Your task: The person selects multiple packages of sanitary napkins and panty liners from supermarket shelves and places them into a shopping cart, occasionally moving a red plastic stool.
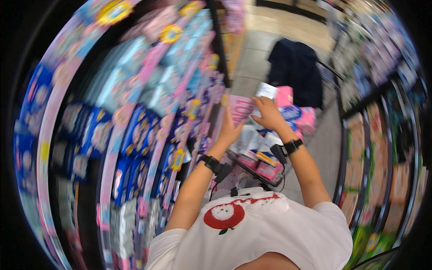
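Between my two hands is a pink package [241, 107] with large lettering, above the near left part of a heap of packs. My left hand [231, 127] grips its left edge, close to the shelf fronts. On the upper right edge rest the fingers of my right hand [268, 113], thumb toward the package. Beneath and beyond lie white packs [248, 138], pink packs [306, 119] and a blue pack [289, 112], piled in what looks like a cart or basket with a dark rim [251, 168]. Each wrist wears a black strap with a small device.
Shelves [118, 135] of blue, light-blue and purple packs with pink edge strips rise close on my left. Another shelf rack [368, 168] stands to the right. Dark cloth [295, 71] stands beyond the heap, over the grey tiled floor [251, 64]. Motion blurs much of the view.
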Demonstrator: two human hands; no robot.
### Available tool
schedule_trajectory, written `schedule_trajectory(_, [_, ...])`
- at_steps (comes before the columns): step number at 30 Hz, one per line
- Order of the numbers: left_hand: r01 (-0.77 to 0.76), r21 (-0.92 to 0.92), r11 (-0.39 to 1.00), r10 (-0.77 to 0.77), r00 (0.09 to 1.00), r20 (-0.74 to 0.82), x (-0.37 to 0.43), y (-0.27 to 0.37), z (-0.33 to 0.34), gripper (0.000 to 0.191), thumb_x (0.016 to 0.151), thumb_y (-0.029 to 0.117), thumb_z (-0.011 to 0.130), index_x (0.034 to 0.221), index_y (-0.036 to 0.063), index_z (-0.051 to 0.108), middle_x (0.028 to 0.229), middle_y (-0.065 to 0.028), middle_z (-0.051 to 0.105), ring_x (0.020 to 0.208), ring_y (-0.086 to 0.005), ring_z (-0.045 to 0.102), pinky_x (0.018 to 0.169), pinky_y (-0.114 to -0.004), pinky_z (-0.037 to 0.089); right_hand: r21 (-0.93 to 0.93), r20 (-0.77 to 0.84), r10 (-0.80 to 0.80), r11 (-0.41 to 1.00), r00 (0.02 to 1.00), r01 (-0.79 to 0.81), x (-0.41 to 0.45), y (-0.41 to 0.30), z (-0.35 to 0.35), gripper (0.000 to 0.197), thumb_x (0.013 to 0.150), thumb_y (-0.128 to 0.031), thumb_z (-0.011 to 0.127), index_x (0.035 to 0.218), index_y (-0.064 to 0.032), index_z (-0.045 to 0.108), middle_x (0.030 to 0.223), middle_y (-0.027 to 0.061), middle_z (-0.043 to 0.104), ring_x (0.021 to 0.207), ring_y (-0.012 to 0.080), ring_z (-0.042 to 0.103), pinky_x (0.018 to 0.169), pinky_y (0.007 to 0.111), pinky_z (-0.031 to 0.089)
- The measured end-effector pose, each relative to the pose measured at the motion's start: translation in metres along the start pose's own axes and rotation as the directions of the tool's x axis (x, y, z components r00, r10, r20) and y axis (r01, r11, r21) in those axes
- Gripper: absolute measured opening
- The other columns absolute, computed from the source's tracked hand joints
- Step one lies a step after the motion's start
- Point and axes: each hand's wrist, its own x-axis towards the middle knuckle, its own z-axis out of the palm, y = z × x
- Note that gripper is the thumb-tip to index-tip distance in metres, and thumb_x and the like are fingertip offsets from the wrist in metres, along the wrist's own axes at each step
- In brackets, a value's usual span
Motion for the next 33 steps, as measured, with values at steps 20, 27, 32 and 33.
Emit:
schedule_trajectory(20, [0.568, 0.582, 0.581, 0.149, 0.629, -0.763, -0.117, 0.148, -0.375, 0.091, 0.059, 0.028, 0.076, 0.129, -0.0037, 0.026, 0.113, -0.0265, 0.044, 0.104, -0.0402, 0.044, 0.088, -0.042, 0.038, 0.175, 0.131, -0.932, 0.356, 0.337, 0.918, 0.226, -0.433, -0.062, 0.097, 0.051, -0.043, 0.075, 0.133, -0.0137, 0.031, 0.121, 0.0204, 0.046, 0.112, 0.0342, 0.042, 0.093, 0.043, 0.033])
schedule_trajectory(27, [0.53, 0.531, 0.661, 0.02, 0.695, -0.719, -0.106, 0.131, -0.405, 0.103, 0.056, 0.03, 0.076, 0.132, -0.0073, 0.018, 0.109, -0.0324, 0.048, 0.099, -0.041, 0.051, 0.084, -0.039, 0.044, 0.297, 0.417, -0.886, 0.345, 0.204, 0.891, 0.265, -0.469, -0.064, 0.118, 0.04, -0.033, 0.078, 0.138, -0.0118, 0.016, 0.134, 0.0261, 0.027, 0.125, 0.0359, 0.03, 0.101, 0.036, 0.029])
schedule_trajectory(32, [0.585, 0.39, 0.711, -0.211, 0.707, -0.675, -0.102, 0.129, -0.412, 0.108, 0.053, 0.031, 0.076, 0.131, -0.0122, 0.015, 0.107, -0.0351, 0.049, 0.099, -0.0438, 0.052, 0.087, -0.036, 0.043, 0.221, 0.497, -0.834, 0.39, 0.241, 0.894, 0.26, -0.478, -0.065, 0.119, 0.037, -0.033, 0.077, 0.138, -0.0147, 0.016, 0.134, 0.0256, 0.027, 0.126, 0.0365, 0.028, 0.101, 0.037, 0.028])
schedule_trajectory(33, [0.601, 0.334, 0.726, -0.279, 0.702, -0.655, -0.099, 0.134, -0.411, 0.109, 0.052, 0.031, 0.076, 0.131, -0.0125, 0.015, 0.108, -0.0355, 0.049, 0.1, -0.0443, 0.051, 0.089, -0.037, 0.042, 0.22, 0.493, -0.833, 0.397, 0.25, 0.891, 0.262, -0.474, -0.063, 0.12, 0.037, -0.033, 0.077, 0.138, -0.0144, 0.015, 0.134, 0.0256, 0.027, 0.126, 0.0365, 0.027, 0.101, 0.037, 0.028])
